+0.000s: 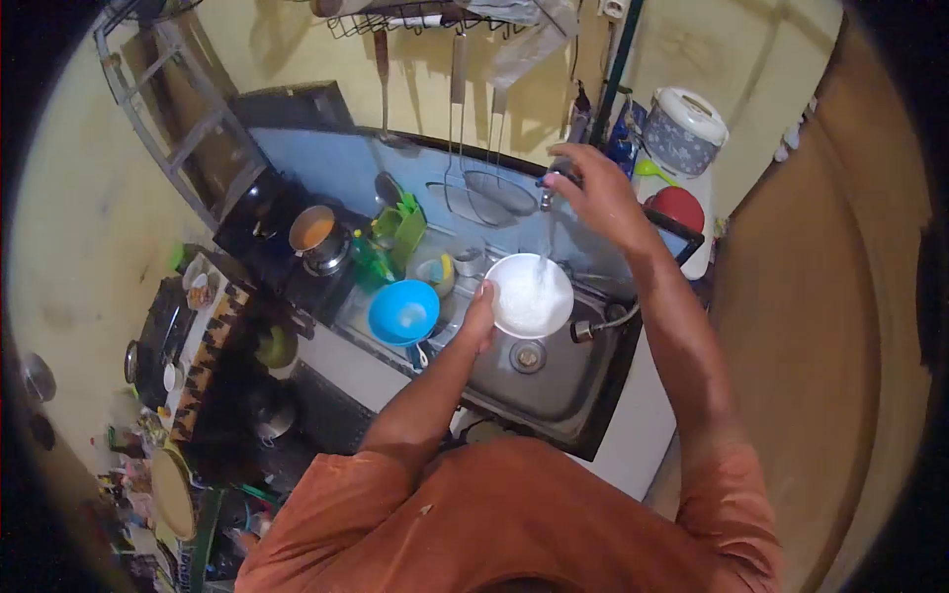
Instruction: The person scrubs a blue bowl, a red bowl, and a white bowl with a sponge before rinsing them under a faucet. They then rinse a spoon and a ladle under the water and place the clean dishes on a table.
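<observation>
A white bowl (532,308) is under running water above the sink (583,381), and my left hand (479,318) grips its left rim. Water falls into the bowl from the faucet (547,200). At the top of the faucet, my right hand (593,188) has its fingers closed around the handle, which they partly hide. Left of my left hand a blue bowl (403,312) rests on the drainboard. The sink drain (528,356) shows just below the white bowl.
A pot with orange contents (312,229) sits on the stove at left. Near it are a green bottle (372,259) and a green utensil holder (401,232). Strainers (499,193) hang on the wall. A rice cooker (685,128) and red bowl (678,208) stand at right.
</observation>
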Available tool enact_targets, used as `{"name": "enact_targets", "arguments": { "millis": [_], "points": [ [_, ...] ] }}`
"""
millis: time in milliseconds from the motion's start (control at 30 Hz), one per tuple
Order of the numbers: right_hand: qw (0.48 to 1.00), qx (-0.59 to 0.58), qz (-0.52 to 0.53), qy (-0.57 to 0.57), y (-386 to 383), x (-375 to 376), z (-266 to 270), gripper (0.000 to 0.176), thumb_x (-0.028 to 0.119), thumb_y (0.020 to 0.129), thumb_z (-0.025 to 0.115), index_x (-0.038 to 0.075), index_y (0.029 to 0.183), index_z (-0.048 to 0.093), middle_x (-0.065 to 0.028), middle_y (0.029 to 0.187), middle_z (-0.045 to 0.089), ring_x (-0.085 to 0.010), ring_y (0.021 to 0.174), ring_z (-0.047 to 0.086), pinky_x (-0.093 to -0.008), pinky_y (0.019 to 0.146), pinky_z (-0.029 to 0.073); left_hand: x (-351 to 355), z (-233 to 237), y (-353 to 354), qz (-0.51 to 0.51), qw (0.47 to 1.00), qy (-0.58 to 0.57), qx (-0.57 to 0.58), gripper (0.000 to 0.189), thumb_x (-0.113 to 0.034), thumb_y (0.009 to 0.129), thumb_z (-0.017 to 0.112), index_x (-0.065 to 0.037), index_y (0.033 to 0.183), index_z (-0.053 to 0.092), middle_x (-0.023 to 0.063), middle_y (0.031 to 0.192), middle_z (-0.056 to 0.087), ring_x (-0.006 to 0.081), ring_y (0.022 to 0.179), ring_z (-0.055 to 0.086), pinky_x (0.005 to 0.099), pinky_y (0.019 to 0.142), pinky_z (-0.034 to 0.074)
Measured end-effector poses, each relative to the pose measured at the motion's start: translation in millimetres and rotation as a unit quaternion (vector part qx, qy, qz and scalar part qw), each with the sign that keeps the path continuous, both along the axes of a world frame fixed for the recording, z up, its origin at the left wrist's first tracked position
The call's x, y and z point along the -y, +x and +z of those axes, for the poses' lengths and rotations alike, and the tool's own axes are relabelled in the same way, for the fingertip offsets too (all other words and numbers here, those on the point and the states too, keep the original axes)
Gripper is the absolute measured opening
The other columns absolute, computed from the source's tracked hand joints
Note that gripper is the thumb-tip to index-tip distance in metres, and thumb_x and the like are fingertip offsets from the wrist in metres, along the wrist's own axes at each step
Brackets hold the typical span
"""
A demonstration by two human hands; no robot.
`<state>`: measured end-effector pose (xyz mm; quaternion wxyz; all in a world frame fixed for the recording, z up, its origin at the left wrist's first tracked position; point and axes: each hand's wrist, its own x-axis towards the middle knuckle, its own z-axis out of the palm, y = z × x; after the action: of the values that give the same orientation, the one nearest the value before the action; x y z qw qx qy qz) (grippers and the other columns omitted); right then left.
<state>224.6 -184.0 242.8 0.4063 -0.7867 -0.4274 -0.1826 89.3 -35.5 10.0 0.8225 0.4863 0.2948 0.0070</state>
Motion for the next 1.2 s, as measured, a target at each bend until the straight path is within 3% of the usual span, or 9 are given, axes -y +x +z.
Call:
{"name": "enact_targets", "arguments": {
  "millis": [300, 400, 567, 667, 700, 767, 833, 967, 1200],
  "points": [
    [0.995, -0.024, 0.028, -0.094, 24, -23, -18, 0.015, 0.018, 0.078, 0.066, 0.004, 0.085, 0.063, -0.0136, 0.077, 0.062, -0.0296, 0.070, 0.060, -0.0372, 0.063, 0.046, 6, -11, -13, -0.014, 0.993, -0.116, 0.004, 0.053, -0.049, 0.096, 0.029, -0.015, 0.137, 0.030, 0.0098, 0.127, 0.049, 0.0269, 0.109, 0.056, 0.0422, 0.083, 0.051],
    [0.996, 0.005, -0.021, -0.087, 22, -32, -22, 0.016, 0.018, 0.076, 0.067, 0.007, 0.086, 0.062, -0.0142, 0.079, 0.062, -0.0306, 0.072, 0.061, -0.0380, 0.065, 0.047, 5, -16, -14, -0.003, 1.000, -0.018, -0.010, 0.056, -0.052, 0.094, 0.032, -0.016, 0.136, 0.034, 0.0106, 0.124, 0.052, 0.0250, 0.104, 0.058, 0.0403, 0.078, 0.052],
    [0.993, -0.106, -0.045, 0.013, 11, -32, -36, 0.020, 0.016, 0.074, 0.071, 0.006, 0.089, 0.061, -0.0108, 0.074, 0.059, -0.0186, 0.065, 0.057, -0.0289, 0.063, 0.046, 6, -12, -22, 0.015, 0.986, 0.167, -0.003, 0.053, -0.015, 0.086, 0.046, -0.014, 0.137, 0.032, 0.0140, 0.121, 0.052, 0.0254, 0.100, 0.056, 0.0377, 0.076, 0.049],
    [0.927, -0.206, 0.009, 0.315, 5, -20, -76, 0.031, 0.024, 0.081, 0.066, 0.001, 0.099, 0.057, -0.0107, 0.082, 0.060, -0.0212, 0.072, 0.059, -0.0357, 0.069, 0.049, 7, 1, -33, 0.043, 0.938, 0.341, 0.034, 0.070, 0.006, 0.069, 0.050, -0.003, 0.136, 0.031, 0.0192, 0.121, 0.051, 0.0295, 0.112, 0.050, 0.0361, 0.094, 0.040],
    [0.968, -0.084, -0.044, 0.233, 13, -9, -120, 0.035, 0.028, 0.082, 0.065, 0.000, 0.101, 0.056, -0.0102, 0.084, 0.060, -0.0207, 0.074, 0.058, -0.0352, 0.071, 0.048, 4, -10, -35, 0.040, 0.895, 0.438, 0.068, 0.072, 0.007, 0.068, 0.050, -0.002, 0.136, 0.030, 0.0213, 0.122, 0.049, 0.0326, 0.114, 0.048, 0.0372, 0.097, 0.038],
    [0.960, -0.261, -0.057, 0.087, 13, 3, -213, 0.046, 0.038, 0.084, 0.061, 0.001, 0.108, 0.052, -0.0096, 0.092, 0.059, -0.0205, 0.081, 0.057, -0.0353, 0.074, 0.047, 4, -14, -41, 0.039, 0.806, 0.582, 0.101, 0.076, 0.007, 0.064, 0.051, -0.002, 0.137, 0.030, 0.0245, 0.124, 0.046, 0.0380, 0.116, 0.044, 0.0402, 0.100, 0.034],
    [0.733, -0.665, -0.019, 0.141, -41, 16, -240, 0.056, 0.048, 0.085, 0.058, 0.003, 0.116, 0.047, -0.0098, 0.101, 0.058, -0.0226, 0.090, 0.056, -0.0355, 0.079, 0.046, 17, 16, -48, 0.018, 0.752, 0.651, 0.102, 0.078, 0.008, 0.062, 0.053, -0.004, 0.136, 0.032, 0.0253, 0.125, 0.042, 0.0422, 0.117, 0.039, 0.0442, 0.101, 0.031],
    [0.421, -0.824, 0.104, 0.364, -110, 19, -220, 0.059, 0.049, 0.086, 0.055, 0.004, 0.123, 0.043, -0.0108, 0.115, 0.054, -0.0237, 0.109, 0.052, -0.0362, 0.094, 0.040, 21, 38, -53, -0.098, 0.649, 0.741, 0.142, 0.078, 0.004, 0.062, 0.061, -0.010, 0.135, 0.038, 0.0229, 0.125, 0.041, 0.0403, 0.120, 0.038, 0.0463, 0.098, 0.032],
    [0.499, -0.711, 0.197, 0.454, -93, 24, -224, 0.051, 0.037, 0.092, 0.050, 0.004, 0.130, 0.039, -0.0120, 0.129, 0.048, -0.0263, 0.121, 0.045, -0.0450, 0.105, 0.031, 10, 49, -71, -0.103, 0.612, 0.757, 0.203, 0.086, -0.021, 0.056, 0.078, -0.010, 0.132, 0.038, 0.0239, 0.135, 0.033, 0.0419, 0.122, 0.035, 0.0499, 0.099, 0.028]
  ]
}}
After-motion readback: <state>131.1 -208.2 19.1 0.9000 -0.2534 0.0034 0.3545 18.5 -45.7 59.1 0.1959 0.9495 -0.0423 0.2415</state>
